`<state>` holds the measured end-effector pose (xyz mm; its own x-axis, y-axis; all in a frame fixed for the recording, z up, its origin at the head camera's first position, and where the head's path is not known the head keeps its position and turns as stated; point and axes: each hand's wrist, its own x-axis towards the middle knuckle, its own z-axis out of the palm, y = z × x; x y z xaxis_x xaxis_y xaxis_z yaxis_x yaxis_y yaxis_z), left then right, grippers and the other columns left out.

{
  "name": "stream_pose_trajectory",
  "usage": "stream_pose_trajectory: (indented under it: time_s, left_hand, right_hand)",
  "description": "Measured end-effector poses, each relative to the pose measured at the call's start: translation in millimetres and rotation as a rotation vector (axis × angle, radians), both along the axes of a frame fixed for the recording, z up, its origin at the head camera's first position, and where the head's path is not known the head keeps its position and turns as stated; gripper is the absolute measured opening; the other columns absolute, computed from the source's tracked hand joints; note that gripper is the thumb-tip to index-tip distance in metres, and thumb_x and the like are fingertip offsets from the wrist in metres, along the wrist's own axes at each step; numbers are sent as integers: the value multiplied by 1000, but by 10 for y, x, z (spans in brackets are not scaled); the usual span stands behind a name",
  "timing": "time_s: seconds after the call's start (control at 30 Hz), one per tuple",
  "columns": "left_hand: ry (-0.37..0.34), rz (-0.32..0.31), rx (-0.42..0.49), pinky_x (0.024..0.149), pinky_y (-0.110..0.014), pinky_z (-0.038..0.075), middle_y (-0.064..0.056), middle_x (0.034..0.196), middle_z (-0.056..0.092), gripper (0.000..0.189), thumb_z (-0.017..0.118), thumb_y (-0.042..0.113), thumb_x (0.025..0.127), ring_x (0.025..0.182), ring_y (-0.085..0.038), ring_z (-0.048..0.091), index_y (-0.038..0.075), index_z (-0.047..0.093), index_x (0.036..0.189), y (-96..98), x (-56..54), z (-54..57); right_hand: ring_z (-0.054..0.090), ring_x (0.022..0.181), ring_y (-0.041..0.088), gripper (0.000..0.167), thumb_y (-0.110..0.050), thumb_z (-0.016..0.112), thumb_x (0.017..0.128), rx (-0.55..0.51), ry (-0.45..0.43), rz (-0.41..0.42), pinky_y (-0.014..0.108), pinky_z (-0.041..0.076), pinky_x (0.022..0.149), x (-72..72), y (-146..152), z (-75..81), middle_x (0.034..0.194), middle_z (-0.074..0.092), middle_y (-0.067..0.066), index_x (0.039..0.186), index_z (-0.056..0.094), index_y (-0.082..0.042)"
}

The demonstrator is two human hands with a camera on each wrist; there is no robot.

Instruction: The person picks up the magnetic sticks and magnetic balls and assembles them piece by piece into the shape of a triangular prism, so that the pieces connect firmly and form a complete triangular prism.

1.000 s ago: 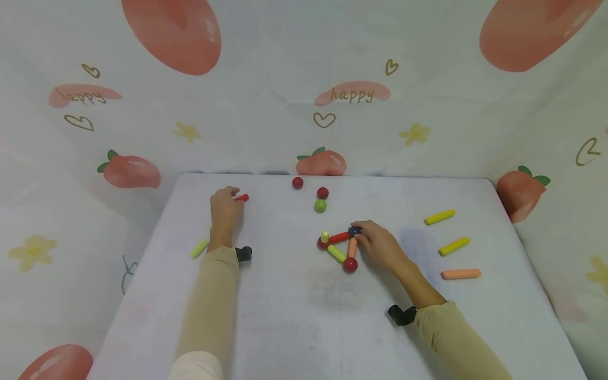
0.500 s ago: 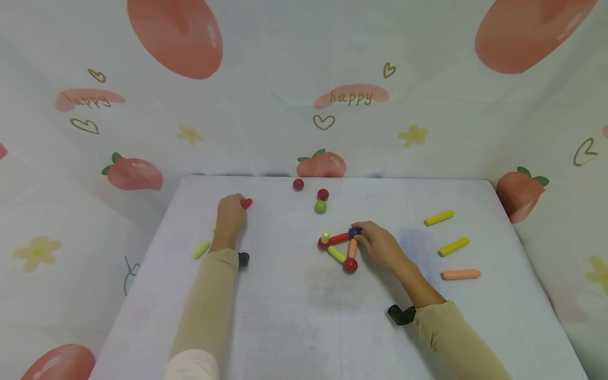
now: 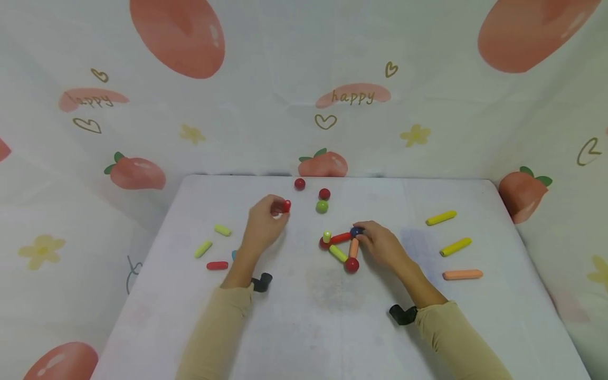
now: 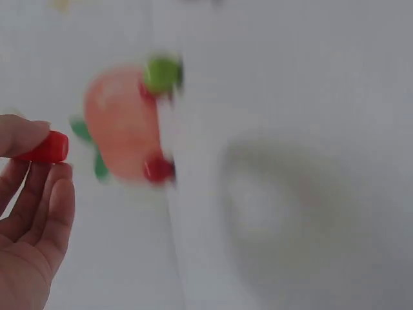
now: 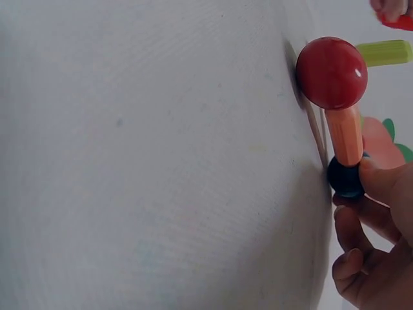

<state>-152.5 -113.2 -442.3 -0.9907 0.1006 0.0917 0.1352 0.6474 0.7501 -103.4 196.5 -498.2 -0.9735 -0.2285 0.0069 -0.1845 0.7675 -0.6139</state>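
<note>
My left hand (image 3: 267,222) is raised left of centre and pinches a short red stick (image 4: 53,147) between thumb and fingers. With thumb and fingertips, my right hand (image 3: 381,246) holds a dark blue ball (image 5: 346,177) at one corner of a triangle on the table. That triangle joins the blue ball to two red balls through a red stick (image 3: 340,238), a yellow-green stick (image 3: 338,254) and an orange stick (image 5: 345,137). One red ball (image 3: 351,265) is the near corner. Another short yellow-green stick (image 3: 327,236) stands upright on the left corner's red ball (image 3: 324,244).
Behind the triangle lie two loose red balls (image 3: 300,184) and a green ball (image 3: 322,206). At left are yellow-green sticks (image 3: 203,249), a red stick (image 3: 217,265) and a partly hidden blue piece (image 3: 234,255). Two yellow sticks (image 3: 442,218) and a longer orange stick (image 3: 463,274) lie at right.
My left hand has picked up the red stick from the far left and carried it rightward toward the triangle. My right hand stays on the blue ball.
</note>
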Motion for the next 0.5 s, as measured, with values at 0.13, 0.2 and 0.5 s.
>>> stream_pose_trajectory:
  time_s: [0.13, 0.2, 0.5]
  left_hand:
    - [70, -130, 137, 88, -35, 60, 1, 105, 72, 24, 78, 14, 90, 96, -15, 68, 14, 67, 112, 429, 504, -55]
    - [74, -204, 179, 85, -30, 60, 1, 103, 73, 24, 79, 14, 89, 93, -12, 69, 14, 69, 112, 625, 716, -133]
    - [-84, -225, 254, 84, -18, 58, 3, 103, 75, 25, 81, 13, 87, 93, -6, 71, 15, 70, 110, 1110, 1002, -450]
  right_hand:
    - [63, 125, 36, 37, -14, 64, 100, -14, 10, 3, 54, 50, 106, -4, 4, -1, 130, 67, 19, 136, 62, -4]
    - [64, 124, 37, 37, -14, 64, 100, -20, 17, 3, 54, 50, 105, -6, 7, -4, 129, 68, 19, 135, 62, -4]
    - [63, 125, 36, 36, -15, 64, 100, -51, 25, -1, 54, 49, 106, -29, 29, -29, 131, 68, 18, 135, 62, -5]
